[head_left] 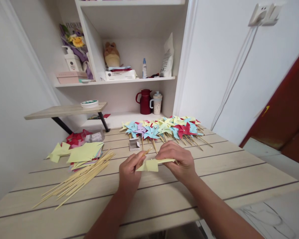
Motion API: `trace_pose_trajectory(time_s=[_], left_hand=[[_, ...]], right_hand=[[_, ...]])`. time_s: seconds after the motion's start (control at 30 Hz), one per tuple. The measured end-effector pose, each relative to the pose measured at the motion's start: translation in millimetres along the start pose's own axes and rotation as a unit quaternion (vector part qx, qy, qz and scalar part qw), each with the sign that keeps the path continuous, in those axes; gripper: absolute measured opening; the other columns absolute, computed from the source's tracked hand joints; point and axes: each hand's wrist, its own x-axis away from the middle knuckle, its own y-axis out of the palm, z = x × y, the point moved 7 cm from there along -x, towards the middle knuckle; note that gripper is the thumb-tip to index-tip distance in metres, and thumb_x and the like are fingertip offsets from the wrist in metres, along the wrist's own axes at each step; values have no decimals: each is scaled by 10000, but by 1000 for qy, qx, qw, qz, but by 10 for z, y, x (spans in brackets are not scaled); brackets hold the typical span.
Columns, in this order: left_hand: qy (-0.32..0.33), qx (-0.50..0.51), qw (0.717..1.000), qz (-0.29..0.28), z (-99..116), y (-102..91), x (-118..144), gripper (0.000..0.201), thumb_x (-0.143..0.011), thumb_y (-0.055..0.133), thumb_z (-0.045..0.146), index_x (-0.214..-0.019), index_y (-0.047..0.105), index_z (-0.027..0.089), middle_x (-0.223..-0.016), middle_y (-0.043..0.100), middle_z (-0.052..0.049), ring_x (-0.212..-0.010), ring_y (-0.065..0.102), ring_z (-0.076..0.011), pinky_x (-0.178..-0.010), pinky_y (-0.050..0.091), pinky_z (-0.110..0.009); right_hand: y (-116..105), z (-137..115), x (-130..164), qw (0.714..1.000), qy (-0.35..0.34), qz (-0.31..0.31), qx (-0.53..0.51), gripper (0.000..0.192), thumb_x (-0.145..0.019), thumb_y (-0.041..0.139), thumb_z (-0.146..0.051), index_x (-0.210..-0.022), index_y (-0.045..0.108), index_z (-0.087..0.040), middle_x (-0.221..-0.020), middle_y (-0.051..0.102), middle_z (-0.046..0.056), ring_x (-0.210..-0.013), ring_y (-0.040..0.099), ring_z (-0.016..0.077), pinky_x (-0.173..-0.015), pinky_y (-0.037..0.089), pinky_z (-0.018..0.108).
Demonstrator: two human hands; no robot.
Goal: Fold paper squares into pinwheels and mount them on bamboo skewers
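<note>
White walls and a white shelf unit stand behind a pale wooden slatted table. Near its middle, the left hand pinches a thin wooden stick, its fingers closed around the lower part so the tip pokes up and away. The right hand has its fingers closed on the upper edge of a folded pale yellow paper piece, which hangs between the two hands just above the table. Beyond the hands lies a heap of finished paper pinwheels in blue, yellow, red and purple, sticks pointing toward the hands. A small white open box sits just beside that heap. Left of the hands lie a loose bundle of bamboo skewers and, next to it, a stack of yellow-topped coloured paper squares.
</note>
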Motion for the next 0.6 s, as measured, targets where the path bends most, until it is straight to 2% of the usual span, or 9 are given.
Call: trace_pose_trajectory(time_s=[0.4, 0.6], left_hand=[[35, -41, 998, -31, 87, 17, 9, 250, -938, 526, 263, -1056, 743, 224, -747, 713, -40, -683, 669, -155, -630, 503, -238], [45, -51, 997, -31, 127, -6, 4, 239, -914, 536, 230, -1028, 746, 219, -744, 714, -37, -664, 665, -153, -621, 505, -237]], right_hand=[[14, -7, 34, 1000, 0, 2, 7, 215, -842, 674, -115, -951, 759, -279, -769, 731, 40, -728, 641, 199, -702, 514, 382], [21, -14, 34, 1000, -6, -3, 8, 236, -834, 673, -95, -960, 757, -276, -773, 732, 40, -730, 643, 198, -707, 515, 382]])
